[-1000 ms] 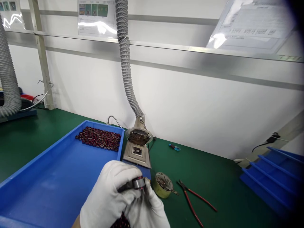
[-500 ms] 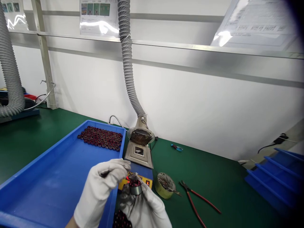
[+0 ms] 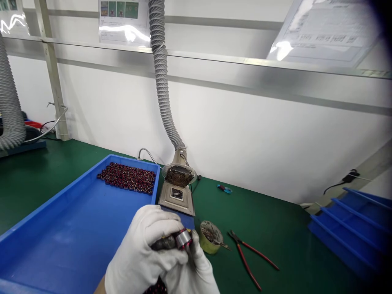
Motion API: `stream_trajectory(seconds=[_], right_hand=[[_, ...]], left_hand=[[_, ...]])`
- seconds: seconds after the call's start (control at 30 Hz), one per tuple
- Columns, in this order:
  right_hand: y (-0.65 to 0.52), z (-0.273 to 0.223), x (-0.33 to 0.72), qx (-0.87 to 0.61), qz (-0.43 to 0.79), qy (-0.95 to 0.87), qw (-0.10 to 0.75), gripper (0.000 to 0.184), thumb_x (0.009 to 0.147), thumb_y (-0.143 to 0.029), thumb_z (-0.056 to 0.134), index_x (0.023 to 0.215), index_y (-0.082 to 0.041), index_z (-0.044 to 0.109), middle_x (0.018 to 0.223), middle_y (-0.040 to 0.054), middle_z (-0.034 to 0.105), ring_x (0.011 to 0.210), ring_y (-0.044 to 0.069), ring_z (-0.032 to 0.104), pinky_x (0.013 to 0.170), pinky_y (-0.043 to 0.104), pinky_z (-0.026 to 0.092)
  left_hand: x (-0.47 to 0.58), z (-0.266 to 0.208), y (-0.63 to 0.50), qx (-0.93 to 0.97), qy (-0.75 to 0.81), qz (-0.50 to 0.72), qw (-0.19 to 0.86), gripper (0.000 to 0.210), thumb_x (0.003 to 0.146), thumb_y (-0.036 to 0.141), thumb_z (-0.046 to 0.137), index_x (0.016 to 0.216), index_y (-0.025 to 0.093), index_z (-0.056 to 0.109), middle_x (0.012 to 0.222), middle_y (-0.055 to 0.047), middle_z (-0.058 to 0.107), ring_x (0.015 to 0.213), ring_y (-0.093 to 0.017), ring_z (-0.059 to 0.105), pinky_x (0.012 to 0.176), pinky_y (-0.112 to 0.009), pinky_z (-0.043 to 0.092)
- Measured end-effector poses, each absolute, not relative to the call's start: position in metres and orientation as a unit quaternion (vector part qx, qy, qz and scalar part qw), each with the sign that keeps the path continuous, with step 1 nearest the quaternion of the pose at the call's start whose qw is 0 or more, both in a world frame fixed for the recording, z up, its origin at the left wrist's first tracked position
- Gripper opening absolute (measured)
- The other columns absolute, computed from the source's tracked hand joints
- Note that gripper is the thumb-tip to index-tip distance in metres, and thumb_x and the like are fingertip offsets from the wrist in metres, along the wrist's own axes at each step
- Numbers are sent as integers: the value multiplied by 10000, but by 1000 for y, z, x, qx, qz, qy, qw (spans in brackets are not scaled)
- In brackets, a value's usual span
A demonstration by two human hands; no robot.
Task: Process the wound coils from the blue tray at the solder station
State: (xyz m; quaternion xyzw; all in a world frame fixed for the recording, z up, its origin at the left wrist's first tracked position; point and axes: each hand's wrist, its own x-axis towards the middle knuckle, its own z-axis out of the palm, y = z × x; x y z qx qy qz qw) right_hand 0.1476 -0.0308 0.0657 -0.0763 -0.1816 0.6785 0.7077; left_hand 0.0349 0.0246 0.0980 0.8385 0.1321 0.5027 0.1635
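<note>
A small motor stator (image 3: 183,239), a silver ring with dark red windings, is gripped between my two white-gloved hands, above the front of the solder pot (image 3: 177,194). My left hand (image 3: 147,249) is closed, its fingers on the stator's left side. A dark patch shows among those fingers; whether it is a soiled fingertip or a held piece I cannot tell. My right hand (image 3: 197,265) is closed at the stator's right side and below, partly behind the left. More dark red stators (image 3: 157,287) show beneath my hands at the bottom edge.
On the left lies a large blue tray (image 3: 73,228) with many stators (image 3: 128,177) at its far end. Right of my hands are a tin of metal scraps (image 3: 211,237) and red-handled cutters (image 3: 245,253). A grey exhaust hose (image 3: 162,77) hangs over the pot. Blue bins (image 3: 349,228) stand right.
My left hand has moved right and down to meet the right hand and now touches the stator. The stator has turned from upright onto its side. The view has shifted slightly.
</note>
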Motion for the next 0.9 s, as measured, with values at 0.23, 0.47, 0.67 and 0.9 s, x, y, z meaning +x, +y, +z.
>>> stream_trajectory(seconds=[0.23, 0.47, 0.67, 0.9], right_hand=[[-30, 64, 154, -186, 656, -210, 701, 83, 740, -243, 705, 787, -213, 643, 748, -19, 661, 784, 150, 622, 653, 231, 496], [-29, 64, 146, -176, 664, -201, 698, 223, 709, -318, 737, 870, -187, 656, 903, 50, 657, 849, 188, 608, 801, 343, 483], [-31, 69, 143, -144, 642, -192, 728, 241, 740, -400, 702, 835, -184, 650, 860, 32, 648, 903, 180, 592, 816, 297, 472], [-28, 61, 143, -176, 596, -197, 758, 159, 724, -346, 721, 792, -226, 643, 818, 4, 641, 914, 174, 586, 743, 236, 504]], left_hand=[[31, 98, 26, 809, 122, 525, 233, 154, 805, 316, 597, 939, 243, 616, 946, -34, 679, 895, -175, 604, 829, -305, 481], [27, 98, 27, 729, 210, 554, 343, 153, 817, 268, 545, 744, 226, 673, 822, -34, 702, 849, -194, 634, 785, -300, 504], [35, 95, 24, 814, 190, 481, 264, 371, 649, 208, 682, 1007, 245, 593, 1049, -45, 643, 981, -226, 582, 884, -376, 458], [41, 95, 23, 824, 154, 507, 198, 333, 674, 141, 688, 953, 242, 538, 956, -9, 648, 913, -177, 585, 869, -322, 433]])
